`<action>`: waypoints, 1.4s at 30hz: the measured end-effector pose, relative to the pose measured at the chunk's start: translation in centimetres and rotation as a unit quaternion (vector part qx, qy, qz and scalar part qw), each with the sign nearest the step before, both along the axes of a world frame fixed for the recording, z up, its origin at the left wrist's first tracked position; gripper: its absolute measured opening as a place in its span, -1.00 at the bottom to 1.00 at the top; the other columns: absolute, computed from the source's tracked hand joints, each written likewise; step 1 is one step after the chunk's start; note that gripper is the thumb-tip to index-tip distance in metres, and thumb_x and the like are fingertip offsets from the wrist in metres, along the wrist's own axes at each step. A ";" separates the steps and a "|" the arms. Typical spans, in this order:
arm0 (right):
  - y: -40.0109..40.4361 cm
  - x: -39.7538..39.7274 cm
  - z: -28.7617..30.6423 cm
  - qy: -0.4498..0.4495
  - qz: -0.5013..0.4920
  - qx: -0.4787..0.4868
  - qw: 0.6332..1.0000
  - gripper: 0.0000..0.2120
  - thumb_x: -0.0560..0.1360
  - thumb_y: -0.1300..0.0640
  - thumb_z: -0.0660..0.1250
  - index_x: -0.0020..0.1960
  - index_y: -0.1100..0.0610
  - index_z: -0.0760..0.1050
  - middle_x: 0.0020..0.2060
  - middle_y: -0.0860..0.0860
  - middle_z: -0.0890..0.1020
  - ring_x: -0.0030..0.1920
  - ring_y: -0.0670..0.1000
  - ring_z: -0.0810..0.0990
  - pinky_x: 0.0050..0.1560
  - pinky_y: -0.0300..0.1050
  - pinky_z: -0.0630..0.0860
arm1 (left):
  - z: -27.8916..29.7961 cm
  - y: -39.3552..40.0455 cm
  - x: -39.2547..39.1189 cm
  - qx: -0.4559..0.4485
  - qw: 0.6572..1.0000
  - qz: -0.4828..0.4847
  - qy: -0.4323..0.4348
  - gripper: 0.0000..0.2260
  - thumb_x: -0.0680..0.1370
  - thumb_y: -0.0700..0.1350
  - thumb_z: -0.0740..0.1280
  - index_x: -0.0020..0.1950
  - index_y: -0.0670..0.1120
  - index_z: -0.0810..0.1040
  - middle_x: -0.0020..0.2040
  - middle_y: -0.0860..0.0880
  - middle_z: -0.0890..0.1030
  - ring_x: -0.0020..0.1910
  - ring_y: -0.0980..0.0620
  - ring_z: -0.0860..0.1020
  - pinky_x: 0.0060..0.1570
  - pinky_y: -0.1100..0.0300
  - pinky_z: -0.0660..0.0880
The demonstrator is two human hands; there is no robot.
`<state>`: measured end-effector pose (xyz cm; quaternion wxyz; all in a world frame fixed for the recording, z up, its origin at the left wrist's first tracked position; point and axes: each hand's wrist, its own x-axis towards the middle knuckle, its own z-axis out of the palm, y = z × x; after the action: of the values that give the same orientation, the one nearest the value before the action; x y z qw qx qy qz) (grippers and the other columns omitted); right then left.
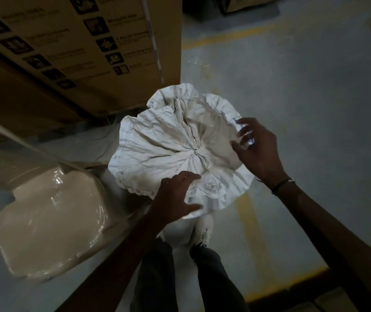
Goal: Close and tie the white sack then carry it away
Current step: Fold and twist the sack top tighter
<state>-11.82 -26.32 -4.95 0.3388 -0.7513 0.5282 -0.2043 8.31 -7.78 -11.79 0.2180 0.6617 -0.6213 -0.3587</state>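
White sack [175, 143] gathered shut on a grey concrete floor [304, 97].
Left hand [175, 194] and right hand [259, 149] rest on its frill, fingers released; cardboard box [78, 52] just behind the sack.

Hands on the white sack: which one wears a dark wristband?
The right hand, at the white sack's right edge, has a dark wristband; the left hand has a bare wrist.

The white sack [168, 143] stands upright on the floor, its crumpled mouth gathered to a central pucker.
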 end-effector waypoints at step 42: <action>-3.4 9.7 -5.0 -0.217 -0.075 0.153 0.961 -0.74 0.64 0.08 0.43 -0.21 0.11 0.59 -0.30 -0.16 0.62 -0.24 -0.17 0.54 -0.11 -0.18 0.49 | 6.2 -17.4 12.8 -0.080 0.994 0.072 -0.010 -0.05 0.10 0.31 0.70 0.40 0.10 0.45 0.37 0.10 0.52 0.36 0.05 0.49 0.38 0.02 0.47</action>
<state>-2.17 -29.73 -9.96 0.5397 -0.5863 0.5220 -0.3040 21.12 -25.22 -5.63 0.2891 0.6885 -0.6009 -0.2852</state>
